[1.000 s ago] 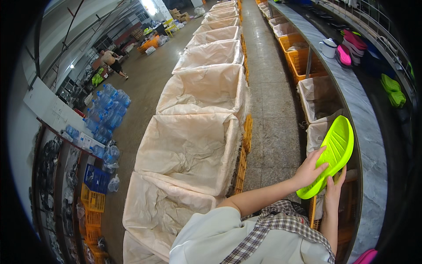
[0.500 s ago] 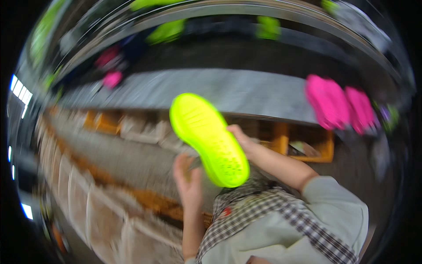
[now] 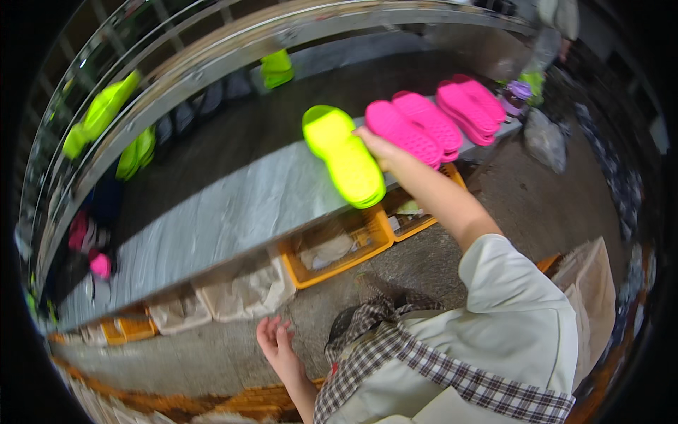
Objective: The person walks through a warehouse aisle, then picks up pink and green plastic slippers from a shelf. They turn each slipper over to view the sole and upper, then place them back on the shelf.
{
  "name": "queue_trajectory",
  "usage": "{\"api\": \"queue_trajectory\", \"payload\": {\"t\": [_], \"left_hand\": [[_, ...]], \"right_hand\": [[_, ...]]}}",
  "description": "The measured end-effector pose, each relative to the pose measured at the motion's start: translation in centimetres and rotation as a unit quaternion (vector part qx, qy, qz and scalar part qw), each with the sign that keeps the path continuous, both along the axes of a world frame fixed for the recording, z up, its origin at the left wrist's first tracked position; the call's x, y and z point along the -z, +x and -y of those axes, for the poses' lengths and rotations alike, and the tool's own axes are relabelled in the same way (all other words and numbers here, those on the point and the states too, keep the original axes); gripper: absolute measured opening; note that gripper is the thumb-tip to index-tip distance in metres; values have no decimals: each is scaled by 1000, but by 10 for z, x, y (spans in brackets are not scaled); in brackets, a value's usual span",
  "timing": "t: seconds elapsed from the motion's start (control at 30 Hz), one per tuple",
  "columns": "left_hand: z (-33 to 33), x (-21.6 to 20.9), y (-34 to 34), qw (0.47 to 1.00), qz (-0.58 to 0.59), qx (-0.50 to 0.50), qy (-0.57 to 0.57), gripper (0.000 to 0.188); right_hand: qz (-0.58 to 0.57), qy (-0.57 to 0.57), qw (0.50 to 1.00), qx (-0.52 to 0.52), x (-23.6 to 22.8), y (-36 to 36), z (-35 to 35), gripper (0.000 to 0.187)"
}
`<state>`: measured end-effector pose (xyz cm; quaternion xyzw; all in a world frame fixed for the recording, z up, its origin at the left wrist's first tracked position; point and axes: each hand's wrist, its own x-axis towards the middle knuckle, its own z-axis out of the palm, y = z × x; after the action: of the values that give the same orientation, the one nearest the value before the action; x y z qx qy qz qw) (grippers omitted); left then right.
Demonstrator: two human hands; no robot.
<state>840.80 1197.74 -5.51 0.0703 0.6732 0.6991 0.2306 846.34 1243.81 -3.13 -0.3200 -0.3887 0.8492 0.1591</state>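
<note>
My right hand (image 3: 374,146) grips a neon yellow foam clog (image 3: 344,157) by its right side, with the arm stretched out over the near edge of the grey workbench (image 3: 233,194). Only part of the fingers shows; the rest are hidden by the clog. Just right of it, several bright pink clogs (image 3: 404,133) lie side by side on the bench. My left hand (image 3: 280,346) hangs low in front of my body, empty, its fingers loosely bent and apart.
Beneath the bench stand yellow crates (image 3: 339,251) and a crate lined with pale sheeting (image 3: 247,291). A dark conveyor belt (image 3: 212,152) runs behind the ledge, with more yellow pieces (image 3: 277,69) on it. A purple-lidded bottle (image 3: 517,95) stands at the right end.
My right hand has carried the yellow clog up over the bench, beside the pink ones. My left hand has dropped lower, away from the clog. The view has turned to the right.
</note>
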Motion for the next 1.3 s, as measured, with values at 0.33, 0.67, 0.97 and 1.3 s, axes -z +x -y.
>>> {"api": "queue_trajectory", "payload": {"t": [0.33, 0.67, 0.97, 1.3], "left_hand": [[-24, 16, -15, 987, 114, 106, -31, 39], [-59, 44, -35, 993, 65, 76, -57, 32], [-56, 44, -34, 984, 103, -99, -102, 30], [-28, 115, 22, 959, 192, -165, -127, 31]], "right_hand": [[103, 90, 988, 75, 8, -13, -30, 38], [122, 599, 789, 53, -29, -55, -54, 28], [194, 573, 792, 80, 37, -241, -208, 25], [484, 585, 651, -4, 102, -208, -249, 29]]}}
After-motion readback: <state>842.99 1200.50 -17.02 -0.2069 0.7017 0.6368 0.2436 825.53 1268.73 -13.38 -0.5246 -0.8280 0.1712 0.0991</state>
